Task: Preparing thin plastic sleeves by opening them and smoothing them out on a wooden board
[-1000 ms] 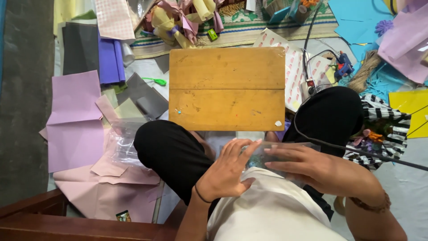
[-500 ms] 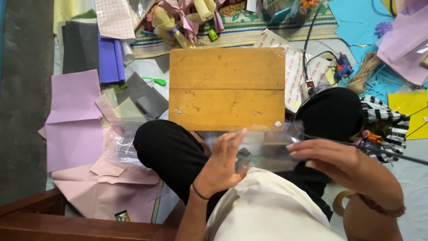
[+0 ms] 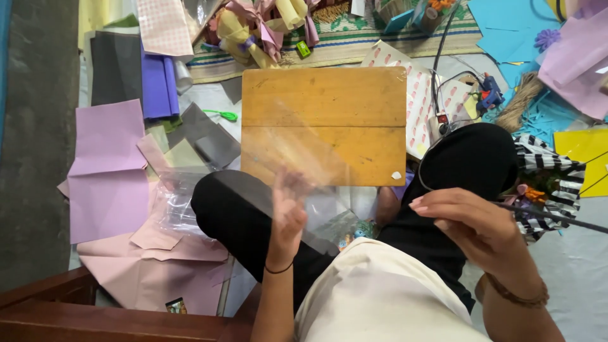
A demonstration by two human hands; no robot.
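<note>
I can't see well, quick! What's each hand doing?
Left hand: holds the clear plastic sheet.
Right hand: fingers curled, nothing visibly in it.

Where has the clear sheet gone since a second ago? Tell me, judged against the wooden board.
Yes, it moved. The clear sheet has been lifted up and away from the lap, and now overlaps the wooden board, held by the left hand.

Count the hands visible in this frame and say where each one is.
2. The left hand is raised at lower centre, holding a clear plastic sheet over the wooden board. The right hand is at lower right, above the knee. None seem hidden.
</note>
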